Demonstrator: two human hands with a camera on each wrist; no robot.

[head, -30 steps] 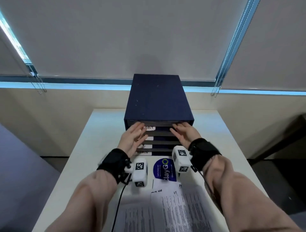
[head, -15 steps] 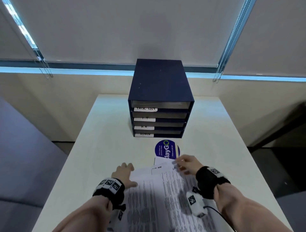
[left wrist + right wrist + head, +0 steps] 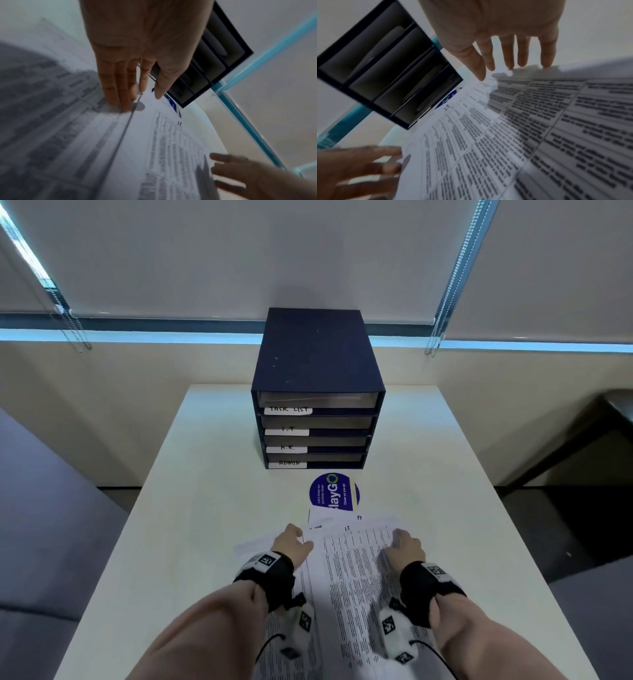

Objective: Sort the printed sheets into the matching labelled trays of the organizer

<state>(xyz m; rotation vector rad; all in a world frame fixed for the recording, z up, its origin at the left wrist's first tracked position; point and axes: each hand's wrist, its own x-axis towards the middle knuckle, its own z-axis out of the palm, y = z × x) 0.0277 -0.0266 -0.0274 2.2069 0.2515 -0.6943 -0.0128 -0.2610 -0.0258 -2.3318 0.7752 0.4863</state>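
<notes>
Both hands lie flat with straight fingers on the printed sheets (image 3: pixel 352 570), the left hand (image 3: pixel 291 544) at the top sheet's left edge and the right hand (image 3: pixel 406 547) near its far right corner, neither gripping. The sheets' long axis runs toward the organizer (image 3: pixel 317 392). Bare table (image 3: pixel 205 491) and a round blue sticker (image 3: pixel 334 493) lie between the pile and the organizer's open tray fronts.

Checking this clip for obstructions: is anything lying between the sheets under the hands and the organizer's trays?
Nothing raised blocks the way. Between the printed sheets and the organizer lies only a flat round blue sticker on the table. All four tray openings face the person. Both the left hand and right hand already rest on the sheets.
</notes>
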